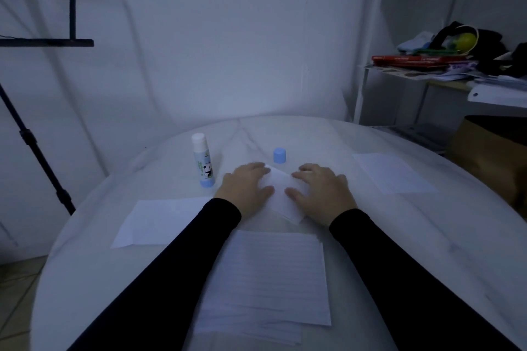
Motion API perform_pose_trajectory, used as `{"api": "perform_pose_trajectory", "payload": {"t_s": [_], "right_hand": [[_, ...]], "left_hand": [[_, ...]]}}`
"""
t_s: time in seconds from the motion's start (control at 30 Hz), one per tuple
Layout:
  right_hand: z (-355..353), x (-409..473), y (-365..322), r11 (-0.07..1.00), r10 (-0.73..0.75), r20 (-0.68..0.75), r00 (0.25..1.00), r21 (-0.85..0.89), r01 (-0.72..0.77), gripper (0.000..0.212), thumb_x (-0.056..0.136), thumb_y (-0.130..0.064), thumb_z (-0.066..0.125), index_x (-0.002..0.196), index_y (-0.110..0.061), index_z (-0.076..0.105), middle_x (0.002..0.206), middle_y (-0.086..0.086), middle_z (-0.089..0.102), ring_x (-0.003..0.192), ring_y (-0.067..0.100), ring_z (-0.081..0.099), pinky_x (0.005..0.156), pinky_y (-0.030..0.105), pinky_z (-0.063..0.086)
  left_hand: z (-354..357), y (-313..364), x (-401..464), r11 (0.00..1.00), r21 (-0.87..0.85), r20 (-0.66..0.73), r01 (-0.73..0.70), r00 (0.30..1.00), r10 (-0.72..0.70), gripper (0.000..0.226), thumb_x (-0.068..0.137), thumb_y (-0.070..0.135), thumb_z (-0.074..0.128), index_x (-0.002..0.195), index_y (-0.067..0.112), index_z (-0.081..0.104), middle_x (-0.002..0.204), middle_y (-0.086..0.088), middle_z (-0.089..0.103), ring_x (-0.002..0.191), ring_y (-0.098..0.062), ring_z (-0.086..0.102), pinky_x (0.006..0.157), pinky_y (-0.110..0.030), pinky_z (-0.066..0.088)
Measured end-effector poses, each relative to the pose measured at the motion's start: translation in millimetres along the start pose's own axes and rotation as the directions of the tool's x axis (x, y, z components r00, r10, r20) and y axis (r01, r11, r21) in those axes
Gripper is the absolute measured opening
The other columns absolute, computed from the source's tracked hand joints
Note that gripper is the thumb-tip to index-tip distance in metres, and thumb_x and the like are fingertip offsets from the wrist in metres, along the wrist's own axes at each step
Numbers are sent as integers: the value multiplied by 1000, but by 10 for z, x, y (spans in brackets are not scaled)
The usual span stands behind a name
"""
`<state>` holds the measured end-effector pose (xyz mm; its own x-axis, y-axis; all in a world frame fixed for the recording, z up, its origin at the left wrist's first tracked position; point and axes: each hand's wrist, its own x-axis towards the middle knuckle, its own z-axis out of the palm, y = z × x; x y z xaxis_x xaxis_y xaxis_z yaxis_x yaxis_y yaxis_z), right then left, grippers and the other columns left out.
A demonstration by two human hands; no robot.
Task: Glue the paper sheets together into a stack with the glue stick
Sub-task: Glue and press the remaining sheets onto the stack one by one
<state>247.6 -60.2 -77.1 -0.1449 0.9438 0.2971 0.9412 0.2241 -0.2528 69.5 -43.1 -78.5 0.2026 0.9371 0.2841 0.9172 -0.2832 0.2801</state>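
paper sheets (281,194) | between, under both flat hands: left hand (247,184), right hand (320,189)

On the table (427,236), both hands lie flat on a small sheet (281,189), the left hand (246,184) left of the right hand (320,189). The glue stick (203,161) stands further left, its cap (279,155) behind the hands. Other sheets lie left (159,221), right (393,172) and nearest the person (271,279).

Head view is dim with a cold blue cast. We see no direct light source and no glare. Soft diffuse shadows streak the wall (199,51). Wide-angle distortion bows the desk (427,236) edge into a curve. Detail is soft overall; the dark sleeves (171,265) show no texture.
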Motion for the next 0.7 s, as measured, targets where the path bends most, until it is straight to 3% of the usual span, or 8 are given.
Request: {"api": "perform_pose_trajectory", "payload": {"t_s": [0.1, 0.23, 0.37, 0.43, 0.53, 0.7], "right_hand": [[38, -40, -117, 994, -86, 219, 972, -52, 100, 55, 94, -56, 35, 142, -28, 38, 154, -8, 27, 140, 12, 25, 109, 46, 21], [25, -37, -90, 993, -37, 344, 938, -92, 73, 54, 99, -51, 25, 148, -29, 24, 158, -10, 13, 145, 12, 13, 111, 53, 15], [-52, -40, -76, 993, -57, 369, 928, -77, 92, 48, 101, -38, 28, 147, -26, 27, 158, -8, 15, 145, 14, 13, 113, 55, 12], [-62, -50, -96, 992, -102, 350, 931, -40, 124, 45, 100, -33, 31, 145, -26, 32, 157, -7, 20, 145, 16, 15, 113, 55, 10], [-40, -58, -135, 988, -142, 347, 927, -6, 154, 48, 100, -37, 31, 147, -29, 27, 158, -11, 14, 146, 14, 11, 114, 56, 7], [19, -43, -97, 993, -88, 405, 910, -33, 111, 56, 99, -47, 26, 151, -30, 12, 159, -14, 6, 146, 8, 4, 113, 59, 1]], "left_hand": [[-1, 37, -13, 995, 97, 200, -12, 980, -8, 49, 95, 49, 43, 141, 32, 42, 152, 13, 34, 139, -11, 30, 113, -38, 18], [-114, 32, -22, 980, 194, 131, 52, 988, -79, 47, 87, 58, 51, 126, 34, 57, 135, 7, 54, 127, -16, 45, 106, -32, 33], [-209, 109, -51, 970, 234, 84, 62, 993, -84, 43, 80, 60, 58, 111, 30, 64, 116, 7, 62, 115, -14, 52, 92, -27, 40], [-184, 88, -63, 981, 187, 63, 44, 996, -56, 45, 83, 57, 57, 118, 28, 61, 121, 8, 60, 119, -14, 51, 96, -28, 39], [-85, 73, -76, 993, 109, 127, -54, 991, 40, 48, 92, 48, 49, 136, 28, 48, 146, 9, 43, 134, -12, 39, 109, -32, 29], [-25, 84, -34, 972, 216, 288, -94, 957, 29, 47, 100, 45, 31, 144, 30, 36, 154, 8, 31, 135, -19, 38, 109, -38, 28]]}}
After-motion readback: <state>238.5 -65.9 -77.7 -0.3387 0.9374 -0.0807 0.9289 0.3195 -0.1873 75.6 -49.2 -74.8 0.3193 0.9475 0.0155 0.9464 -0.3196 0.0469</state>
